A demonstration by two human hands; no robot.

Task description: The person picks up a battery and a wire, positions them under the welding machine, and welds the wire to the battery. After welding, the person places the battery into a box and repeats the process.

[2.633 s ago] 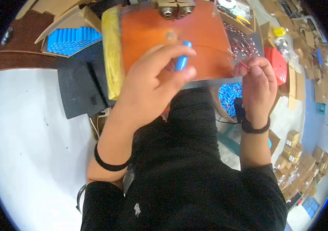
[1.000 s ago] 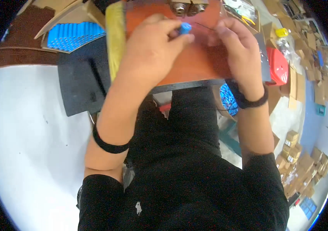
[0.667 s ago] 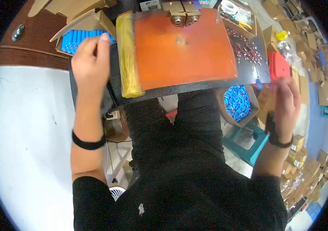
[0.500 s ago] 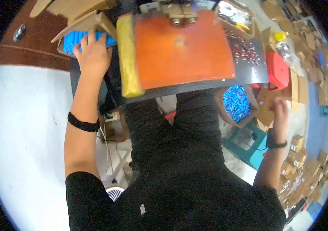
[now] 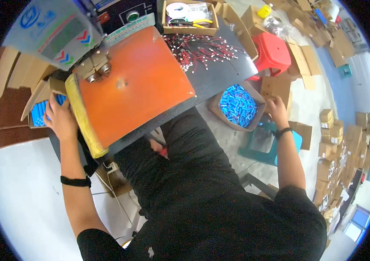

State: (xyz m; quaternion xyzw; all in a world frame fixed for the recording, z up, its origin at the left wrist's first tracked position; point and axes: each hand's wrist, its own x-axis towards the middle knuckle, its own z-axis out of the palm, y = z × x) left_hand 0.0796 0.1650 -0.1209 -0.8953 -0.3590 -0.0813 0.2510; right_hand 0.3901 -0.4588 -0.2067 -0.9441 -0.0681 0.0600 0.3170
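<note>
My left hand (image 5: pixel 61 118) reaches into a small cardboard box (image 5: pixel 27 112) at the left, its fingers apart and touching the blue cylindrical battery cells (image 5: pixel 39 112) standing in rows there. Out to the right hangs my right hand (image 5: pixel 278 111), fingers loosely bent and a little apart, with nothing visible in them. It is beside a floor-level carton (image 5: pixel 215 108) filled with loose blue cells (image 5: pixel 238 106). An orange mat (image 5: pixel 132 91) covers the table between the hands, with a yellow strip (image 5: pixel 85 119) along its left edge.
Over the mat juts a machine's metal head (image 5: pixel 94 67). Red and black wires with white ends (image 5: pixel 200 48) lie on the dark table (image 5: pixel 224 74). Behind them sits a tray (image 5: pixel 189 30) holding tape and pliers. A red stool (image 5: pixel 272 50) and a teal stool (image 5: pixel 269 145) stand right.
The view has turned, so the table appears tilted and shifted left. My left hand stays at the box of cells, fingers more bent. My right hand appears closer to the floor carton.
</note>
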